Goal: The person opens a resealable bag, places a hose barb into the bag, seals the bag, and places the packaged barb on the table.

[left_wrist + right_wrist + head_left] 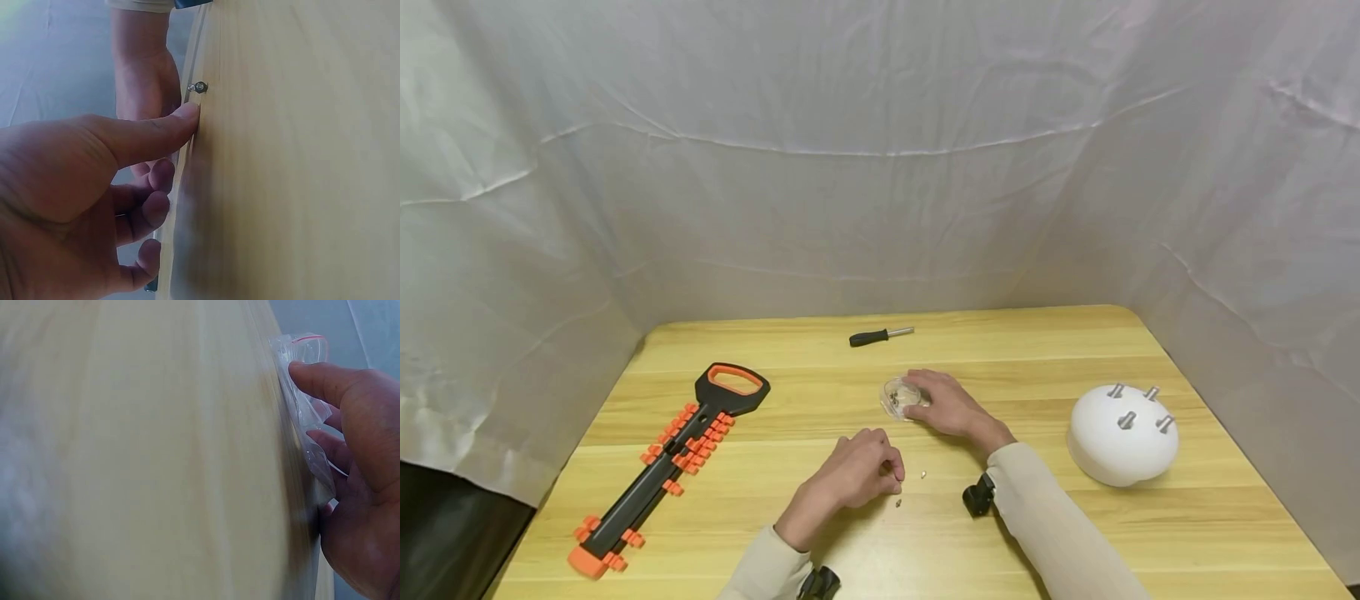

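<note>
A small clear zip bag (895,402) with several tiny metal parts inside lies on the table, and my right hand (943,402) grips its right side. In the right wrist view the thumb is in front of the bag (306,419) and the fingers are behind it. My left hand (857,469) is low over the table with fingers loosely bent, its tips beside a small metal screw (898,502). The left wrist view shows the thumb close to that screw (199,87); the index finger is hidden, and nothing shows in the grasp. Another tiny metal piece (923,474) lies between the hands.
A black-handled screwdriver (880,336) lies at the back of the wooden table (1000,350). To the left is a long black tool (647,483) with orange clips and a loop handle. A white rounded object (1120,446) with several metal posts stands right. Grey cloth hangs around.
</note>
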Tool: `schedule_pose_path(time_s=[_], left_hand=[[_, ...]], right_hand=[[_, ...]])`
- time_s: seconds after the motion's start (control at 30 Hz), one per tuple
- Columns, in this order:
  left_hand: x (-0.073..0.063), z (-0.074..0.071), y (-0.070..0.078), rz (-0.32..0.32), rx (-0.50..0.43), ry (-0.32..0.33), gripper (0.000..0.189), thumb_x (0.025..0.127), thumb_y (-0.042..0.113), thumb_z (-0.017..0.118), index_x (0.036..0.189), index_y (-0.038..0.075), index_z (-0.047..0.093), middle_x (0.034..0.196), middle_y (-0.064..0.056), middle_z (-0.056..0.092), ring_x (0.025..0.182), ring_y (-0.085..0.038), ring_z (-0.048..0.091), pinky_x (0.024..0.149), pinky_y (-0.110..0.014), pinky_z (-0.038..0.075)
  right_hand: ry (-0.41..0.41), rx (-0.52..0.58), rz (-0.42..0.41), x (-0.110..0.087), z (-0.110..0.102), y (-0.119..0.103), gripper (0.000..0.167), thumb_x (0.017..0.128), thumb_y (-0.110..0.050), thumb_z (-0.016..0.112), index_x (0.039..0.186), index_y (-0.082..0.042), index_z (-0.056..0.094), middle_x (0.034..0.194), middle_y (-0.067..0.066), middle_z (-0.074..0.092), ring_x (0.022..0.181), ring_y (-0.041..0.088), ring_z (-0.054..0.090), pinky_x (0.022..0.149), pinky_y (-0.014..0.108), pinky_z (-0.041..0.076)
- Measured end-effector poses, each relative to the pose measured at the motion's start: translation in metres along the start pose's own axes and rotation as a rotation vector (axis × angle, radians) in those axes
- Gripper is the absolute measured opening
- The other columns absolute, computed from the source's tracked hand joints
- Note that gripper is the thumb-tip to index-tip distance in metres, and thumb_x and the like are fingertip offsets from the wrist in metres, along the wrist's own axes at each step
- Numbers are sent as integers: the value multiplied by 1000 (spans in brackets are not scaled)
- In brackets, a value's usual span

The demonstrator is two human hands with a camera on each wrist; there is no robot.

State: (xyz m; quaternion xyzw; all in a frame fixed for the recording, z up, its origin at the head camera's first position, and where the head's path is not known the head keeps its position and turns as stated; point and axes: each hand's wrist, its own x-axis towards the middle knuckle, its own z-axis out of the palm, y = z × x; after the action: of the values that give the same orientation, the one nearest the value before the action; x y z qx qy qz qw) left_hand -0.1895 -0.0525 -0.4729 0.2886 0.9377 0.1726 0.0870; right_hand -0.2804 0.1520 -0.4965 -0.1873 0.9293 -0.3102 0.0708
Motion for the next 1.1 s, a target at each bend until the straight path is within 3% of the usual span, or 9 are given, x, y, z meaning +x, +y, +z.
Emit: schedule_pose_path(time_s=[0.5,0.73,0.93,1.1], left_hand=[[-3,-3,0,46,-33,-29,11,91,26,65,80,27,64,90,12,48,88,-8,42,78,-33,33],[6,-8,-10,20,-124,59,13,98,25,55,90,24,65,100,10,52,97,-10,49,90,-44,39],[16,-14,-21,20,-201,128,12,98,25,54,97,18,64,106,5,55,96,-10,54,90,-36,46],[27,-18,-27,-31,-275,188,15,99,23,52,103,12,63,108,1,54,96,-12,53,85,-30,49]], right_hand=[[2,-5,-6,0,-3,-2,59,91,-39,64,144,-21,46,156,5,36,144,32,30,116,55,21],[4,-10,-10,0,-3,-2,59,90,-39,65,144,-20,46,155,4,36,144,31,30,117,54,21],[5,-15,-12,1,-1,0,59,90,-39,65,143,-21,47,154,4,38,143,31,32,116,55,22],[14,-22,-13,1,2,1,58,90,-39,65,142,-21,48,154,4,39,143,31,33,116,55,23]])
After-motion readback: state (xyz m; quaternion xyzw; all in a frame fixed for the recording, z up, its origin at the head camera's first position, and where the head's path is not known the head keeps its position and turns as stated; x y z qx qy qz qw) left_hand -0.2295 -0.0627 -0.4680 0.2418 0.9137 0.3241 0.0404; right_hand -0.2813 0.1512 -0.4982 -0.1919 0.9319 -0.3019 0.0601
